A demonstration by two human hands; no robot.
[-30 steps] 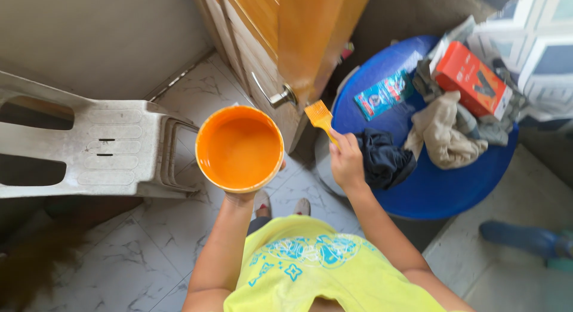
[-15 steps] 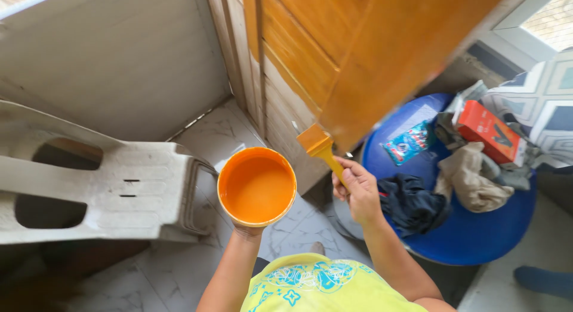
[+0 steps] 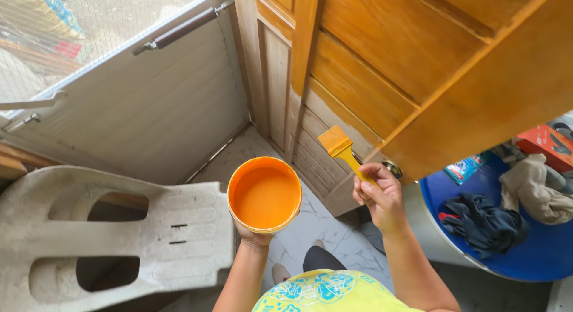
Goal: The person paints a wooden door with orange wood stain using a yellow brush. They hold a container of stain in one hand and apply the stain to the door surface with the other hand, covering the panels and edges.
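Left hand (image 3: 255,235) grips cup (image 3: 264,194) of orange paint from below, held level beside the door (image 3: 382,61). Right hand (image 3: 378,192) fingers closed on brush (image 3: 341,147) handle, bristles up against lower door panel. Blue tub (image 3: 537,252) of cloths right.

The person wears a bright yellow-green shirt (image 3: 325,291) printed with turquoise patterns across the front. Both forearms are bare, with no sleeves reaching them. No rings, watch or gloves show on the left hand (image 3: 255,235) or right hand (image 3: 377,195).
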